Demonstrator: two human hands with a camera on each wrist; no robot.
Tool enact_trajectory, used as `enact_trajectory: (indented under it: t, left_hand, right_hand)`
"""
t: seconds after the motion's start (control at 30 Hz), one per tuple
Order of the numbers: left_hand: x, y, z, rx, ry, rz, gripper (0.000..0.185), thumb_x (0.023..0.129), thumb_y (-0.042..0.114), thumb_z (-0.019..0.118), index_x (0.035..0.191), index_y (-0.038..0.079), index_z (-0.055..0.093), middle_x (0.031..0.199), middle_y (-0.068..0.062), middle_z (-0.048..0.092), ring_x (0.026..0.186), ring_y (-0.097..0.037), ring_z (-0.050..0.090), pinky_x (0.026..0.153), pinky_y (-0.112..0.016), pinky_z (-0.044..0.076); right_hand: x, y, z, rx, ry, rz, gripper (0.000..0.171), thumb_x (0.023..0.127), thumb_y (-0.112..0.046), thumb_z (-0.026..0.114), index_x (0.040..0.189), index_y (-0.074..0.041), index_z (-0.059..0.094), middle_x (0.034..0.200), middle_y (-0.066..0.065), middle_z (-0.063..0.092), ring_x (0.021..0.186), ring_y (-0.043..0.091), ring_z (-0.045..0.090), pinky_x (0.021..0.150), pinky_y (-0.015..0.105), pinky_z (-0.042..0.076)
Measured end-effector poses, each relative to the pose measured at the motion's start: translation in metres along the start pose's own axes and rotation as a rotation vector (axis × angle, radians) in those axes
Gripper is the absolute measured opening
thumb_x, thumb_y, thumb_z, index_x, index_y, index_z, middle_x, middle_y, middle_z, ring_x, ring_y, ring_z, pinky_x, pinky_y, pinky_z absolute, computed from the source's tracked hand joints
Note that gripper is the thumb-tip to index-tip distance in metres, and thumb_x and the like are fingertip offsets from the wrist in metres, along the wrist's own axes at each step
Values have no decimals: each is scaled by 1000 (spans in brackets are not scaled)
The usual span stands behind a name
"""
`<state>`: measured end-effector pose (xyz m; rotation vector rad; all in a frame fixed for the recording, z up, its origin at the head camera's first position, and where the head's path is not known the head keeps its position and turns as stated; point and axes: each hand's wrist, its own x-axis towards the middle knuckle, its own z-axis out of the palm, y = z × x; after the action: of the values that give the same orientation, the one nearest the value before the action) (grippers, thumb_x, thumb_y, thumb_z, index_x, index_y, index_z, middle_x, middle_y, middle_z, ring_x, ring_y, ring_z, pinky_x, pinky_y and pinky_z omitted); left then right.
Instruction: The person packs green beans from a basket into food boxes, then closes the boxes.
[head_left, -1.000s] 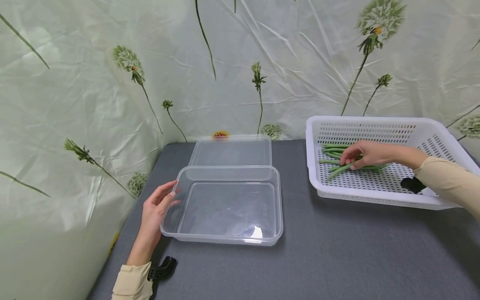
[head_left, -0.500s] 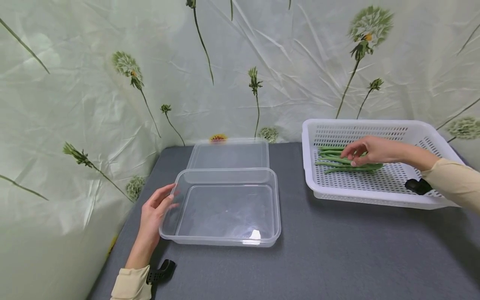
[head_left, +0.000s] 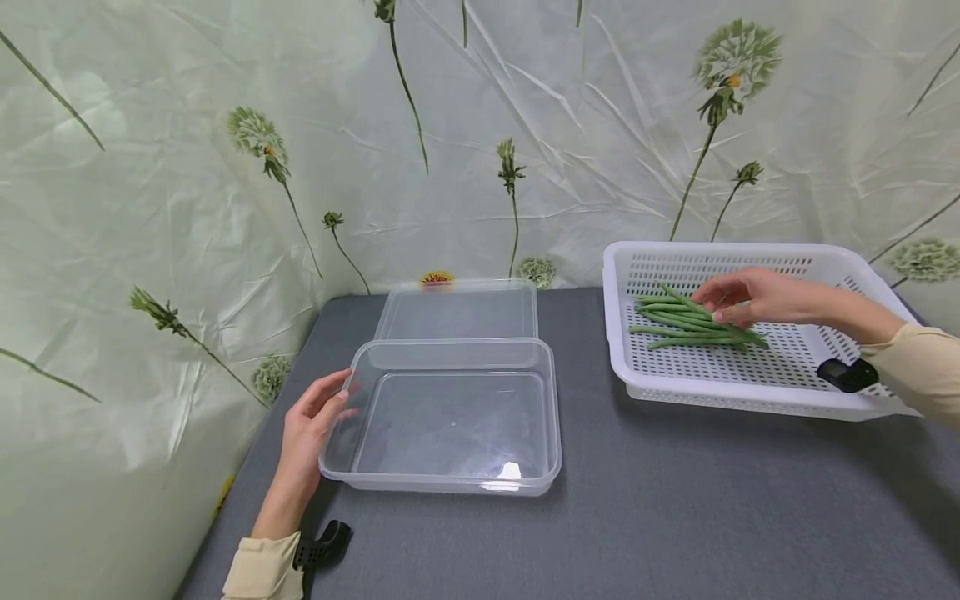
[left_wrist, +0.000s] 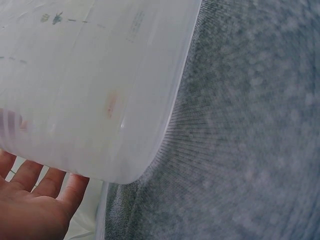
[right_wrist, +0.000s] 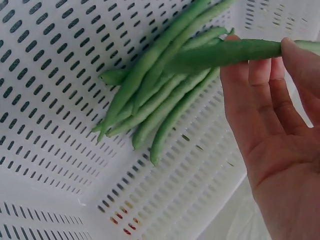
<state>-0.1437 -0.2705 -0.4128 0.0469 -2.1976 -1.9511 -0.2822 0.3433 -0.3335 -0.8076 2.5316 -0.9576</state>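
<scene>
Right hand: my fingers pinch one bean over the basket.
Left hand: fingers relaxed, touching the tub's left edge.

Two bare hands, the left hand at the lower left of the head view and the right hand at the right, no rings, gloves or nail polish to be made out. Long cream-beige sleeves on both arms, the left sleeve ending in a plain cuff at the bottom edge, the right sleeve running off the right edge in soft folds. Small black plastic wrist mounts under each cuff: the left mount with a forked, perforated end, the right mount a rounded glossy black lump.
</scene>
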Motion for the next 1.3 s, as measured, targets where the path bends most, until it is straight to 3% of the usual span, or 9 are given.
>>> enact_trajectory:
  t: [0.2, 0.37, 0.6, 0.73, 0.9, 1.17, 1.3]
  left_hand:
    - [0, -1, 0, 11, -2, -3, 41, 102, 18, 56, 137, -2, 52, 131, -5, 60, 114, -10, 61, 82, -26, 53]
    - [-1, -1, -1, 27, 1, -13, 40, 102, 19, 56, 137, -1, 52, 132, -5, 59, 113, -10, 61, 83, -26, 53]
    - [-2, -1, -2, 43, 4, -34, 40, 102, 20, 56, 137, 0, 53, 132, -5, 59, 113, -9, 61, 83, -27, 53]
    - [-1, -1, -1, 47, -1, -33, 41, 102, 20, 56, 138, 1, 52, 134, -7, 58, 114, -10, 60, 83, -27, 52]
    - [1, 0, 0, 36, 7, -27, 40, 102, 19, 56, 137, 0, 53, 134, -8, 57, 113, -10, 60, 83, -26, 53]
    - [1, -2, -2, 26, 11, -18, 40, 102, 19, 57, 137, 0, 53, 134, -7, 58, 114, -11, 61, 83, -28, 53]
    - [1, -2, -1, -1, -3, 10, 40, 102, 18, 56, 137, -2, 52, 133, -6, 59, 114, -13, 60, 83, -28, 53]
  right_hand:
    - [-7, -2, -10, 89, -14, -5, 30, 97, 6, 55, 125, 16, 49, 103, 11, 63, 80, 19, 67, 62, 38, 57]
    - [-14, -14, -18, 52, 25, -28, 30, 98, 7, 52, 125, 18, 47, 101, 7, 64, 80, 16, 67, 62, 38, 57]
    - [-23, -33, -16, -1, 71, 123, 34, 98, 3, 53, 130, 12, 47, 104, 17, 62, 77, 17, 66, 62, 36, 57]
    - [-26, -40, -13, -16, 92, 133, 34, 98, 1, 56, 130, 11, 49, 101, 14, 61, 78, 13, 64, 61, 36, 57]
    - [-30, -48, -10, -45, 184, 131, 35, 96, -1, 62, 129, 7, 53, 97, 7, 63, 79, 9, 62, 60, 35, 56]
    - [-39, -62, -1, -33, 360, 205, 38, 97, -13, 65, 130, 1, 54, 105, 10, 64, 72, 17, 65, 61, 32, 55]
    - [-44, -67, 5, -12, 443, 223, 40, 97, -17, 66, 131, -2, 53, 102, -6, 63, 73, 12, 66, 61, 29, 54]
